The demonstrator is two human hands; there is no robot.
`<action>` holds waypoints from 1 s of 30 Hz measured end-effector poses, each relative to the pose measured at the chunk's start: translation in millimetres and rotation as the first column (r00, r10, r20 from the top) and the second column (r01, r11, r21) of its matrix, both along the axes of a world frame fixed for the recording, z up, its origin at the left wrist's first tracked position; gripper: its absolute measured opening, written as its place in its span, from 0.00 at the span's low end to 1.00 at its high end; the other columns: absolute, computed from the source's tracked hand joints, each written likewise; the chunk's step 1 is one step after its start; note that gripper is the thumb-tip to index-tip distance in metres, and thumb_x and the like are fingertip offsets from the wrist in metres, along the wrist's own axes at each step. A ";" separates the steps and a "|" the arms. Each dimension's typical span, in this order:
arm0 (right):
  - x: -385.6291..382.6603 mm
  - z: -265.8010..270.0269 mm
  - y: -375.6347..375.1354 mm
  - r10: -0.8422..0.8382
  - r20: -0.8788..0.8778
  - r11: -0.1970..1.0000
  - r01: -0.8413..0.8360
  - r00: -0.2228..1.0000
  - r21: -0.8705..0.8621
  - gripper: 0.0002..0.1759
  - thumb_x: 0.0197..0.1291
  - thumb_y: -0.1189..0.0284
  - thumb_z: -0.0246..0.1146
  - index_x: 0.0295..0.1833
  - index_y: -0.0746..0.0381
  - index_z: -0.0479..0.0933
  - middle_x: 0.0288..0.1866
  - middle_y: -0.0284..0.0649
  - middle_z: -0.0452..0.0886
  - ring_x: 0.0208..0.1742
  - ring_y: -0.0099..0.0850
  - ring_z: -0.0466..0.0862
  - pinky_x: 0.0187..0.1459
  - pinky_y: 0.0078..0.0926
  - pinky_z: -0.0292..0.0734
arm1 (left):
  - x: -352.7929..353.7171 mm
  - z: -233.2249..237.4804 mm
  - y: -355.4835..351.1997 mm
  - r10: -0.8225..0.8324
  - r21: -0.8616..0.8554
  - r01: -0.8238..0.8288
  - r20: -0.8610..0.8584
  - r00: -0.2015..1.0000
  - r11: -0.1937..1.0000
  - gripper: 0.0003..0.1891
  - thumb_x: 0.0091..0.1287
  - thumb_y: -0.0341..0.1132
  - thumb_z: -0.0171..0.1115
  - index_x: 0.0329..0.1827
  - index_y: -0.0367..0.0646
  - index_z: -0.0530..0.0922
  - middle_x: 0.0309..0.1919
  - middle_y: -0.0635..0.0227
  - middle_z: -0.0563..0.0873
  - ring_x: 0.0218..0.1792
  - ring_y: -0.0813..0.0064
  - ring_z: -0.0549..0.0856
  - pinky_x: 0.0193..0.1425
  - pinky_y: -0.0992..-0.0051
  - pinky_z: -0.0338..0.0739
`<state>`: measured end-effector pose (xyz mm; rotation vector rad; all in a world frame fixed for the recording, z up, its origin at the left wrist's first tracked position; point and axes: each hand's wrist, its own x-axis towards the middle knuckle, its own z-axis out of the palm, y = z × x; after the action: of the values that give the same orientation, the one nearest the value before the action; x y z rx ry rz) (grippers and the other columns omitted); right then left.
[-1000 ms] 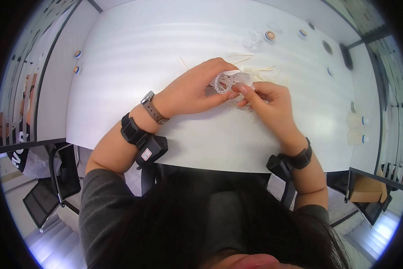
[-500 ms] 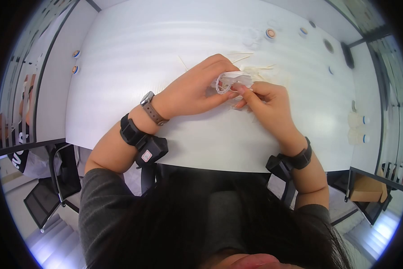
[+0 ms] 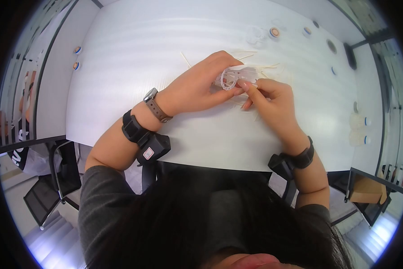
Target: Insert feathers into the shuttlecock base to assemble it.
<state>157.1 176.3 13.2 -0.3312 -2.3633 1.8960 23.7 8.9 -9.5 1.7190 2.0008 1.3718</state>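
My left hand (image 3: 199,85) is closed around a whitish, see-through piece (image 3: 248,75) with a beaded-looking ring at its near end, held just above the table. Thumb and fingers of my right hand (image 3: 275,106) pinch together at the right edge of this piece. What lies between those fingertips is too small and hidden to name. Several thin pale sticks lie around and behind the hands, such as one stick (image 3: 185,59) to the left and another stick (image 3: 246,57) beyond the piece.
A small round container (image 3: 274,32) stands at the far side by a clear plastic object (image 3: 255,36). Two small blue-rimmed containers (image 3: 77,66) are at the left panel. Blue-capped bottles (image 3: 358,140) are at the right edge. White panels border the white table (image 3: 201,143).
Both hands have shifted slightly to the right in view. The see-through piece has turned a little, so more of its ring shows. My right fingertips have moved slightly along its edge.
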 end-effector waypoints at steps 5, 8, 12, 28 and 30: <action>-0.1 2.7 1.6 0.009 -0.044 0.992 -0.004 0.999 0.124 0.12 0.68 0.68 0.66 0.40 0.68 0.87 0.23 0.32 0.80 0.25 0.17 0.79 0.28 0.15 0.74 | 3.0 2.0 -0.5 0.059 -0.016 -0.059 0.029 0.998 0.998 0.25 0.66 0.40 0.68 0.62 0.38 0.75 0.48 0.58 0.81 0.49 0.59 0.81 0.54 0.67 0.77; 0.9 3.6 1.1 0.012 -0.089 0.983 0.005 0.996 0.185 0.12 0.68 0.69 0.65 0.39 0.68 0.87 0.22 0.32 0.79 0.25 0.17 0.79 0.27 0.15 0.72 | 3.0 5.8 -0.6 0.062 -0.047 -0.062 -0.005 0.998 0.997 0.26 0.65 0.38 0.70 0.64 0.40 0.74 0.50 0.59 0.81 0.50 0.61 0.81 0.55 0.68 0.77; 2.0 3.9 1.8 0.039 -0.088 0.978 -0.020 0.995 0.209 0.11 0.68 0.69 0.66 0.40 0.67 0.87 0.24 0.33 0.81 0.26 0.17 0.81 0.27 0.15 0.73 | 2.1 4.9 -0.4 0.045 -0.053 -0.047 -0.033 0.998 0.998 0.28 0.64 0.36 0.71 0.67 0.42 0.74 0.52 0.59 0.81 0.52 0.61 0.80 0.58 0.68 0.76; -1.2 -2.0 1.2 -0.012 -0.066 0.990 0.002 0.998 -0.144 0.13 0.64 0.71 0.68 0.48 0.69 0.81 0.36 0.34 0.86 0.30 0.14 0.81 0.30 0.13 0.76 | 7.4 5.6 0.6 0.009 0.009 -0.009 -0.004 1.000 1.000 0.31 0.62 0.33 0.72 0.71 0.50 0.73 0.49 0.64 0.80 0.50 0.65 0.78 0.57 0.68 0.76; -0.9 -4.3 3.0 -0.017 -0.067 0.997 0.011 0.998 -0.083 0.10 0.63 0.73 0.67 0.46 0.68 0.81 0.34 0.33 0.84 0.29 0.13 0.79 0.30 0.11 0.73 | 9.1 7.6 -0.2 0.008 -0.011 -0.008 0.013 1.000 1.000 0.32 0.61 0.33 0.72 0.71 0.51 0.74 0.49 0.65 0.80 0.49 0.66 0.79 0.56 0.69 0.77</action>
<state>156.3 179.3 8.9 -0.2845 -2.2396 1.9697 32.9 8.7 -1.9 1.6951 2.0073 1.3680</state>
